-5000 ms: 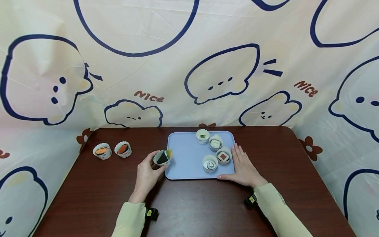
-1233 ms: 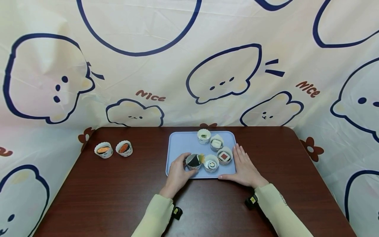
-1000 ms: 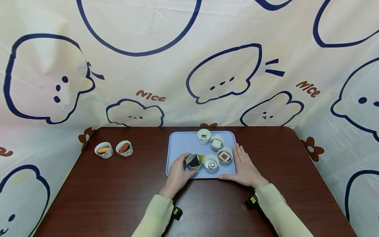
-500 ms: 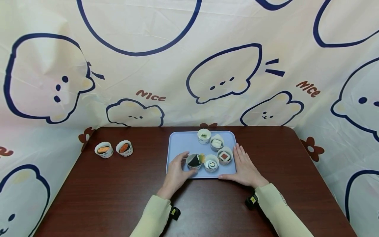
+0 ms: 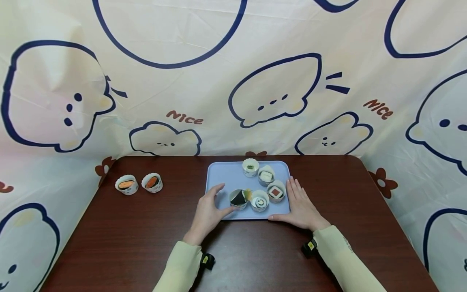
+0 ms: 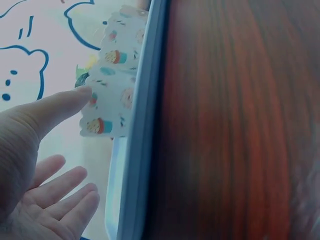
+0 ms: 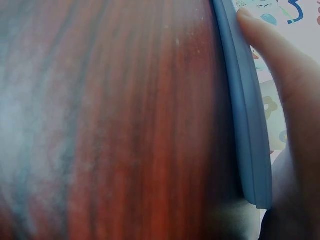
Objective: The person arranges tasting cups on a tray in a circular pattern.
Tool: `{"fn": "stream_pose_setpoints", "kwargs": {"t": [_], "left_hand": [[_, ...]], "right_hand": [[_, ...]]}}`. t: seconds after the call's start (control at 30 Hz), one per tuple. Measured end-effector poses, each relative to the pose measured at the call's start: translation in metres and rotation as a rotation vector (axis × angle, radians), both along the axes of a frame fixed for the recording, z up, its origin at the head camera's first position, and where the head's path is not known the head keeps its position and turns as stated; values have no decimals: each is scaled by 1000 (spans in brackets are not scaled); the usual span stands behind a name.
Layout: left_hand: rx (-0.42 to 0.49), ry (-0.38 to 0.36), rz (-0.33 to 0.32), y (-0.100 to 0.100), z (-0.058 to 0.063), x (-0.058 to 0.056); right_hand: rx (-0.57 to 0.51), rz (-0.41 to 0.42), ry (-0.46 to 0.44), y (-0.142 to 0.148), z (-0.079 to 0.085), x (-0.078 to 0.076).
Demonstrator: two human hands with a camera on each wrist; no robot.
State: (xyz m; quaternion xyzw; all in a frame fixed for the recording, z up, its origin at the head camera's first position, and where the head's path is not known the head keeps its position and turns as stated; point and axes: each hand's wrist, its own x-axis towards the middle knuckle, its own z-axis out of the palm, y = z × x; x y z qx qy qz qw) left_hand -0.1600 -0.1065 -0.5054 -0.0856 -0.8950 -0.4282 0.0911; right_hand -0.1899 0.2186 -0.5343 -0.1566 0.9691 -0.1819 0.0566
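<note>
Blue tray (image 5: pixel 226 174): carries five filled paper cups (image 5: pixel 266 182); the front-left cup (image 5: pixel 238 206) contains a dark wedge (image 5: pixel 238 197). Left hand (image 5: pixel 206 211): fingers apart, beside this cup; thumb contact cannot be told. Right hand (image 5: pixel 300 206): fingers straight, thumb spread, against the tray's right edge. Two orange-topped cups (image 5: pixel 129 191) stand at the left end of the brown bench (image 5: pixel 146 239). Patterned cloth (image 5: pixel 211 89) hangs behind.

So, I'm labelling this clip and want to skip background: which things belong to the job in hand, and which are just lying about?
Seemingly the job's:
blue tray
five filled cups on it
two orange-filled cups away from it, probably the same set

Just there:
brown table
patterned cloth behind
black wrist devices, worn rather than lying
</note>
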Motion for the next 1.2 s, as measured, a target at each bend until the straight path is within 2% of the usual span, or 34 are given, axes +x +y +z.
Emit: {"fn": "stream_pose_setpoints", "kwargs": {"t": [0.1, 0.63, 1.2], "left_hand": [[5, 14, 11, -5, 2, 0], [37, -39, 70, -28, 11, 2], [87, -33, 148, -61, 19, 6]], "right_hand": [[6, -1, 3, 0, 0, -1], [16, 1, -3, 0, -1, -2], [22, 1, -3, 0, -1, -1]]}}
